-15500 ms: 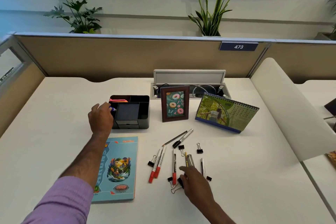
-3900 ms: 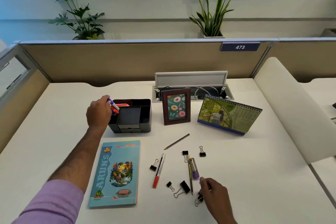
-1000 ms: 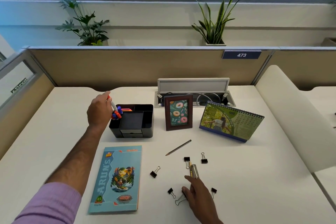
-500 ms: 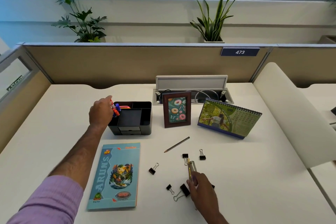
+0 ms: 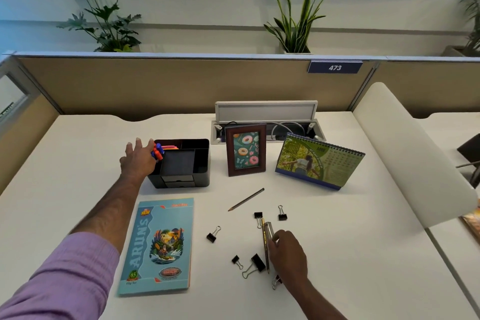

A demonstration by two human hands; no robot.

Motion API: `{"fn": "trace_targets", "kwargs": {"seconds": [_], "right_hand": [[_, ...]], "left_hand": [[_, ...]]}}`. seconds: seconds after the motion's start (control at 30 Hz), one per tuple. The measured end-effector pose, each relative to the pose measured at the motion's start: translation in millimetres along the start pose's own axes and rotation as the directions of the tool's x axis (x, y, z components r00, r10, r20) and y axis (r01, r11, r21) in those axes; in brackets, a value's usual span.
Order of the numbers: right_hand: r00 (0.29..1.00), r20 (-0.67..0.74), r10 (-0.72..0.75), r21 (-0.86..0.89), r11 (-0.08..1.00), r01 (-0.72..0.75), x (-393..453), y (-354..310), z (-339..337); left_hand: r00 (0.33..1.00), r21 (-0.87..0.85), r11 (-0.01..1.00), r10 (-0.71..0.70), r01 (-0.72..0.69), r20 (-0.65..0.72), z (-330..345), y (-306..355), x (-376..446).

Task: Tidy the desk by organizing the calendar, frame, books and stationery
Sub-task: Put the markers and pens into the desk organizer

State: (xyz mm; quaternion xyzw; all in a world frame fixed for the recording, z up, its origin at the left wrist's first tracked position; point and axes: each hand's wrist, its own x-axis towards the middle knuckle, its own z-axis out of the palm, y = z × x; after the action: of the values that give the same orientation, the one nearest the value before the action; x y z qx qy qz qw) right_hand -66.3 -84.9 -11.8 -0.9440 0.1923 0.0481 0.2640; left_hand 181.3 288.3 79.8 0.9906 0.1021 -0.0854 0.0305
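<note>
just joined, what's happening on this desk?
A person is tidying stationery. The left hand, fingers spread, is at the black organizer beside the markers standing in it. The right hand grips a silver pen on the desk. A pencil, binder clips and a book still lie loose.

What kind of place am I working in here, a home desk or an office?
Most likely an open-plan office cubicle: a fabric partition carrying a number plate reading 473, a flip-up cable box built into the white desk, and a neighbouring desk beyond the side divider.
</note>
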Motion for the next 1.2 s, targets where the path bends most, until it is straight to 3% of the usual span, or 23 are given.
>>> {"fn": "trace_targets", "kwargs": {"seconds": [0.13,0.37,0.6,0.67,0.8,0.9,1.03,1.2], "right_hand": [[0.996,0.046,-0.073,-0.146,0.986,0.079,-4.7,-3.3,1.8],[0.991,0.131,-0.027,-0.283,0.957,0.064,-10.2,-17.3,5.3],[0.99,0.138,0.027,-0.265,0.964,0.01,-6.2,-27.5,-5.1],[0.989,0.128,0.072,-0.187,0.981,-0.047,-4.7,-32.0,-12.9],[0.959,0.241,0.153,0.208,0.956,-0.205,-3.9,-42.3,-38.7],[0.878,0.457,0.144,0.522,0.755,-0.396,-9.0,-49.3,-56.7],[0.797,0.597,0.094,0.618,0.579,-0.531,-14.2,-56.0,-69.2],[0.765,0.642,0.056,0.649,0.493,-0.58,-17.5,-63.6,-70.0]], "left_hand": [[0.998,-0.034,0.999,0.006,-0.009,-0.068,-3.2,0.4,-3.6],[0.922,-0.299,0.944,0.013,-0.139,-0.388,6.7,27.4,-67.9],[0.916,-0.458,0.846,0.082,-0.272,-0.393,57.4,65.1,-148.2],[0.93,-0.52,0.803,0.112,-0.292,-0.35,72.3,76.6,-170.9],[0.894,-0.596,0.667,0.32,-0.448,-0.313,89.7,97.3,-215.5],[0.818,-0.639,0.534,0.494,-0.554,-0.295,94.0,108.1,-238.1],[0.752,-0.687,0.41,0.582,-0.6,-0.309,86.9,117.8,-253.6],[0.719,-0.664,0.349,0.547,-0.661,-0.429,80.5,123.8,-260.6]]}}
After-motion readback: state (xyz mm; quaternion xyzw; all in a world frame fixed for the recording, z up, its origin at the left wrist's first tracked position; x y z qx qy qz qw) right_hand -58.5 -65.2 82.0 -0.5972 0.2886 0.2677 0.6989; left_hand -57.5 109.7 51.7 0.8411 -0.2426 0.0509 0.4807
